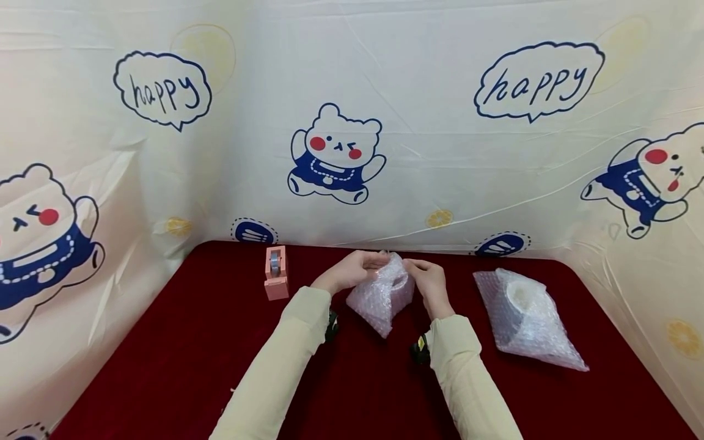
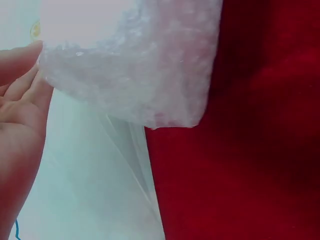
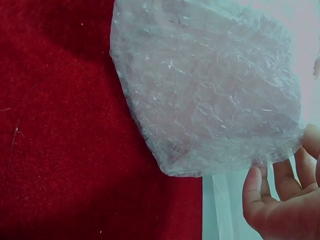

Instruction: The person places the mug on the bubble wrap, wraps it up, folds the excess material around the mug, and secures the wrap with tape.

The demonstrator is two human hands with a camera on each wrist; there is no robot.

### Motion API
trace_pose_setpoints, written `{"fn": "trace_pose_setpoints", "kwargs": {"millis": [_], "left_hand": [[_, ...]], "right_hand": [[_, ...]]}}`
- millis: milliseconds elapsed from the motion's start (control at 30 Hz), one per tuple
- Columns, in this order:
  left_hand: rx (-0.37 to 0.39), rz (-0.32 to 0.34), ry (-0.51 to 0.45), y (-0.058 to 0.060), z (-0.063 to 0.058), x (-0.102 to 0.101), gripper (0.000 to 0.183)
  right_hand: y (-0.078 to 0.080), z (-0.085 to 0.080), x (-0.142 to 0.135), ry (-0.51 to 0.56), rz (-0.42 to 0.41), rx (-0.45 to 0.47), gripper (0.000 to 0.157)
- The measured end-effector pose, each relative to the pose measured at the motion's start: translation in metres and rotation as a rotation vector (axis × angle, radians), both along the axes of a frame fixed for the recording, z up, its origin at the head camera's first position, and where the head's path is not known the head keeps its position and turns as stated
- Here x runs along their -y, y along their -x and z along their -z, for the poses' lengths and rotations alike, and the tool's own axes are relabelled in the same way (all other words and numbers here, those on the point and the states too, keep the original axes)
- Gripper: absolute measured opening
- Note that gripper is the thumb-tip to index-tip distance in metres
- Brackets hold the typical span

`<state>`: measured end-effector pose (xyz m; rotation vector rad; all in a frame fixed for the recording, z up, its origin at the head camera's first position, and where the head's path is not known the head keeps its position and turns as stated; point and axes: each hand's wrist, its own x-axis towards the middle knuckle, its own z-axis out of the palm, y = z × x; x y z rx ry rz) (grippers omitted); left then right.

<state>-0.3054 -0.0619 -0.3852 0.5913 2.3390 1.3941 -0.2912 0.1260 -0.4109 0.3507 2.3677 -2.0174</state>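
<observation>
A piece of bubble wrap stands at the middle of the table's far part, raised to a peak with its near corner pointing down toward the person. Its contents are hard to make out; a rounded, pale shape shows through on its right side. On the left edge, my left hand pinches the wrap between thumb and fingers. From the other side my right hand grips the wrap's upper right edge, its thumb and fingertips on the film in the right wrist view.
A second bubble-wrapped bundle lies to the right, a white round object showing inside. To the left stands a pink tape dispenser with a roll of tape. Dark red cloth covers the table; a printed curtain hangs around it.
</observation>
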Motion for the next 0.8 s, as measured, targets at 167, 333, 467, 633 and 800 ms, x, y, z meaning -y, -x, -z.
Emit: {"fn": "trace_pose_setpoints", "kwargs": {"millis": [167,333,467,633,800], "left_hand": [[-0.111,-0.047,-0.028,-0.005,0.008,0.005,0.05],[-0.077,-0.084,-0.104,-0.01,0.016,0.011,0.053],[-0.006,-0.145,-0.172,-0.016,0.02,0.013,0.054],[0.005,-0.225,-0.22,-0.018,0.028,0.014,0.052],[0.016,-0.266,-0.236,-0.019,0.033,0.015,0.049]], "right_hand": [[0.0,0.002,0.0,-0.036,0.01,-0.032,0.035],[0.0,0.005,0.005,-0.253,0.049,-0.142,0.032],[-0.001,0.007,0.01,-0.427,0.087,-0.242,0.03],[-0.003,0.008,0.012,-0.481,0.08,-0.258,0.031],[-0.005,0.01,0.013,-0.419,0.05,-0.22,0.034]]}}
